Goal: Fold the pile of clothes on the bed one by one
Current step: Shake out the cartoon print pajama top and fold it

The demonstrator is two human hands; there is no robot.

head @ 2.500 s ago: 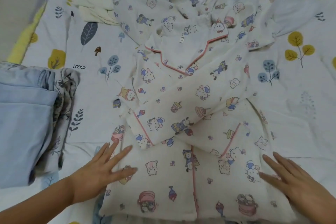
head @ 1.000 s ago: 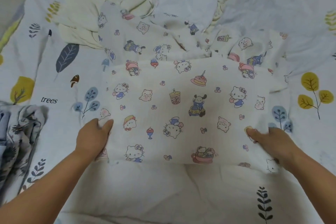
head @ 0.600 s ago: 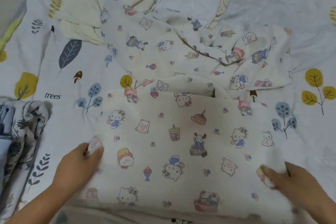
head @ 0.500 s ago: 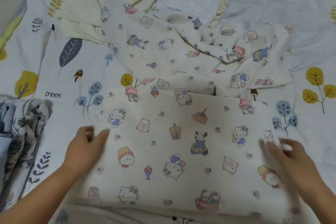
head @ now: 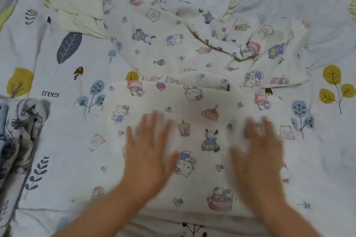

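Both hands [head: 202, 158] (blurred) lie flat, fingers spread, on folded pyjamas [head: 192, 106] atop leaf-print bedsheet [head: 57, 82].

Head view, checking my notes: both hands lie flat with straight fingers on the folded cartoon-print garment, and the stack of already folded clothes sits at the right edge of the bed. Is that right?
One thing is wrong: the stack of folded clothes sits at the left edge, not the right. The head view shows it. The left hand and right hand, though blurred, do lie flat with straight fingers on the folded cartoon-print garment.
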